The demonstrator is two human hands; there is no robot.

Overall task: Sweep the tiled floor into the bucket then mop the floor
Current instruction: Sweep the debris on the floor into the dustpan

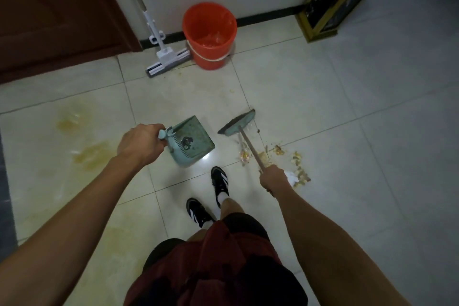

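Note:
My left hand point(141, 144) grips the handle of a teal dustpan point(192, 143), which hangs tilted just above the tiled floor point(372, 131). My right hand point(274, 179) grips the wooden handle of a teal broom point(238, 124), whose head points away from me beside the dustpan. A pile of yellowish scraps and white paper point(280, 161) lies on the tiles under and right of the broom handle. An orange bucket point(210, 35) with a plastic liner stands against the far wall. A white sponge mop point(166, 57) leans on the wall to the bucket's left.
Yellow-brown stains point(82, 141) spread over the tiles at left. A brown door point(57, 12) is at the upper left, a dark gold-framed cabinet point(332, 2) at the upper right. My feet in black shoes point(211, 196) stand behind the dustpan.

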